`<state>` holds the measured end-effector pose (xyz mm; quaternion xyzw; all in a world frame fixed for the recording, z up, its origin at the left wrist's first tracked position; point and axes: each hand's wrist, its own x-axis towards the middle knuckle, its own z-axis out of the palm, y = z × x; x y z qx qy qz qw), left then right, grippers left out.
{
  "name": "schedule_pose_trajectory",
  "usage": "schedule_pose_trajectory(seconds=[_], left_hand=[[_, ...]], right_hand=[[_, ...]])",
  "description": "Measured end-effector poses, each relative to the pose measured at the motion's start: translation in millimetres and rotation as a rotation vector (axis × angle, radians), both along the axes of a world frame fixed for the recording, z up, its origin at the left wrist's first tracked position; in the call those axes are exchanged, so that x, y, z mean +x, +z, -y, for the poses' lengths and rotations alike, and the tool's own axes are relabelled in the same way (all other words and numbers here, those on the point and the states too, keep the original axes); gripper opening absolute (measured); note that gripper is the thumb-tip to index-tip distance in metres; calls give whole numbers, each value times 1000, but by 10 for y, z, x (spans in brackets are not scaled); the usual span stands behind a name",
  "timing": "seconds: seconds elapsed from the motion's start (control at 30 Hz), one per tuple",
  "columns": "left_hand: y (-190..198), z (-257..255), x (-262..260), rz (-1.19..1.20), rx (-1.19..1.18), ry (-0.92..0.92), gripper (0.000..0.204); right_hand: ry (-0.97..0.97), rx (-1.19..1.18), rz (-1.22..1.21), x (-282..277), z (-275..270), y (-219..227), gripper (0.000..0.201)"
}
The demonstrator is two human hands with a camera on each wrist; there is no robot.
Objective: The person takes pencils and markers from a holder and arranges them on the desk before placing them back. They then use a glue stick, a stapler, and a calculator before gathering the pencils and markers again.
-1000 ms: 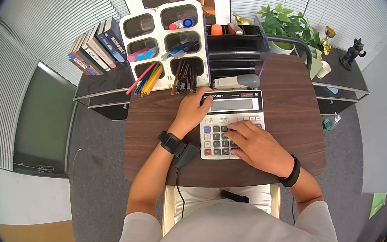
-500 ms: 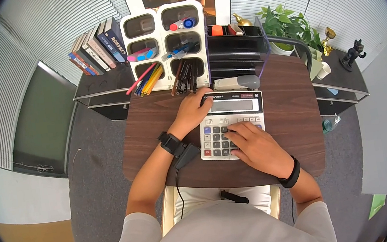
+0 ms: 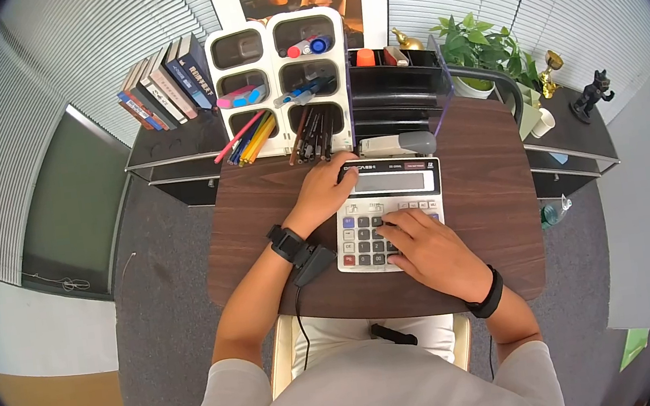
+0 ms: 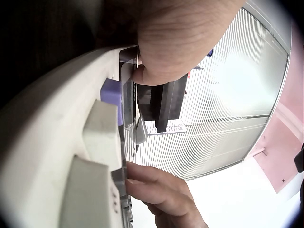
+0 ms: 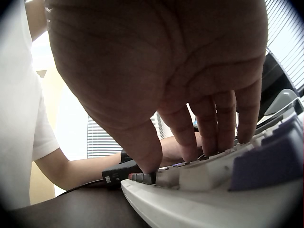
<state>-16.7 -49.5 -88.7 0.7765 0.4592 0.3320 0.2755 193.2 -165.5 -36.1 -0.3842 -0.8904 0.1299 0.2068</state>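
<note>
A light grey desktop calculator point(image 3: 389, 184) with a black-framed display lies flat on the brown desk point(image 3: 485, 183). My left hand point(image 3: 322, 193) holds its upper left corner, the thumb over the display frame and the other fingers at the back edge. Over the keypad's right side spreads my right hand point(image 3: 434, 248), palm down. In the right wrist view its bent fingertips point(image 5: 244, 135) reach down to the keys, and the thumb touches dark keys near the front edge. Part of the keypad is hidden beneath this hand.
Behind the calculator stands a white pen organizer point(image 3: 275, 87) with pens and pencils. Beside it is a black desk rack point(image 3: 396, 85), with a grey-and-white object point(image 3: 395, 144) lying in front. Books point(image 3: 168, 84), a potted plant point(image 3: 477, 50) and a black figurine point(image 3: 592, 93) flank the desk.
The head view has tipped slightly, so the desk and organizer sit a little lower in it. Both hands keep nearly the same places on the calculator.
</note>
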Motion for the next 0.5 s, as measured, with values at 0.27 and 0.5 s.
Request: schedule_pose_trajectory(seconds=[0.27,0.5], left_hand=[[-28,-13,-9,-1,20,-5,23],[-28,-15,-10,15,21,-19,23]], right_hand=[[0,2,0,-7,2,-8,41],[-7,-9,0,-9,3,2,40]])
